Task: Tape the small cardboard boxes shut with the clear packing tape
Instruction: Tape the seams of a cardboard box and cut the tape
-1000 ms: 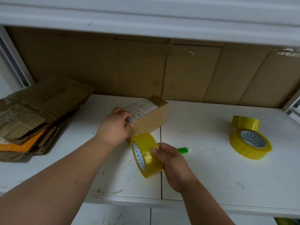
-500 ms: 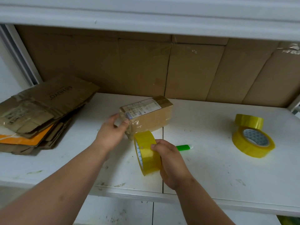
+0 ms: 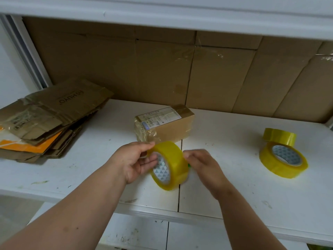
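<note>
Left hand [image 3: 134,162]: grips the tape roll's left side, thumb on the top edge, fingers at the core.
Right hand [image 3: 202,166]: holds the roll's right side, fingers curled round it.
Roll [image 3: 169,165]: yellow-tinted, on edge, above the shelf [image 3: 225,186] near its front.
Box [image 3: 164,126]: just behind the roll, on the shelf, label up, free of both hands.
Spare rolls [image 3: 282,159]: two, right, touching.
Flat cardboard [image 3: 45,118]: stacked, far left.
</note>
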### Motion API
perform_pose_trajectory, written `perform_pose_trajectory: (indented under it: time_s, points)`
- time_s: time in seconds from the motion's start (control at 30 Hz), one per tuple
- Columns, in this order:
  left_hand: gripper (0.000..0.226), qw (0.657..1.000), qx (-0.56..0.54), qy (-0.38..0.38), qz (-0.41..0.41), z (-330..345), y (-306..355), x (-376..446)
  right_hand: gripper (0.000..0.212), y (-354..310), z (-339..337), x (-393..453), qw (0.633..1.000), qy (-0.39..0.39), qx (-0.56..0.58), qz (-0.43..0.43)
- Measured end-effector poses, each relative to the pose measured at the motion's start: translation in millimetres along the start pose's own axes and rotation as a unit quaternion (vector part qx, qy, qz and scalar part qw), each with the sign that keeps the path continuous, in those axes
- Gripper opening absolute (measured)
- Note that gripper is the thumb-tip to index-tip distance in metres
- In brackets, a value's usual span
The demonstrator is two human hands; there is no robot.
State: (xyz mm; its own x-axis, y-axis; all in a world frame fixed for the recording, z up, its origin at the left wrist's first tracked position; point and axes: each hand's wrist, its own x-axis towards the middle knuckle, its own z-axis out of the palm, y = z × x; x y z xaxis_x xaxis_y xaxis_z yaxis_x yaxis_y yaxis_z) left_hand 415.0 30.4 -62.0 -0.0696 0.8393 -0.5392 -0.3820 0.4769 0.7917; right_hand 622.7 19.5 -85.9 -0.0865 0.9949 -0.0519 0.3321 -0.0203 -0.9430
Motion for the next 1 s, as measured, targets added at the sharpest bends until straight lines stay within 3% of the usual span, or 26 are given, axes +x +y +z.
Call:
perform_pose_trajectory:
  time_s: [0.1,0.2,0.33,0.4,0.47,0.53,0.57,0.63,0.7,0.73,0.87,1.0]
  points:
    - [0.012,1.0,-0.009,0.014,0.0,6.5,-2.4,-4.0,0.021,4.1,-8.7,11.9,0.998,0.007,-0.053,-0.023]
    - [0.018,1.0,-0.027,0.013,0.001,10.9,-4.9,-4.1,0.028,1.7,-8.4,10.0,0.996,-0.07,-0.02,-0.043]
    - [0.023,1.0,-0.006,0.014,0.014,13.9,-5.8,-5.0,0.018,-6.8,-12.1,0.4,0.977,-0.214,-0.009,-0.02]
    - [0.021,1.0,-0.002,0.015,0.02,14.4,-5.6,-6.9,0.014,-3.6,-15.5,6.7,0.989,-0.147,0.019,-0.009]
    - [0.02,1.0,-0.009,0.014,0.023,14.2,-5.8,-8.1,0.017,4.7,-19.2,20.8,0.994,-0.024,-0.109,-0.002]
    - [0.016,0.999,-0.021,0.014,0.026,13.8,-6.7,-8.5,0.045,15.8,-21.1,30.3,0.923,-0.033,-0.383,0.005]
    - [0.015,0.999,-0.026,0.016,0.026,13.8,-7.0,-9.2,0.052,22.3,-22.1,33.2,0.882,-0.05,-0.469,0.011]
    - [0.018,0.999,-0.03,0.02,0.028,13.6,-7.7,-10.6,0.042,33.8,-23.6,36.7,0.839,-0.041,-0.543,0.002]
    - [0.022,0.999,-0.031,0.026,0.032,12.3,-8.2,-10.6,0.024,36.9,-23.8,38.9,0.82,-0.011,-0.572,-0.024]
    - [0.024,0.999,-0.031,0.026,0.033,11.7,-8.5,-10.6,0.017,35.3,-23.9,39.6,0.826,-0.001,-0.563,-0.032]
    - [0.028,0.998,-0.058,0.01,0.031,10.7,-9.4,-12.7,0.009,4.4,-24.9,38.2,0.922,0.024,-0.377,-0.08]
    - [0.026,0.995,-0.093,0.002,0.023,12.6,-10.8,-15.6,0.017,-34.5,-14.8,40.9,0.911,0.001,-0.368,-0.187]
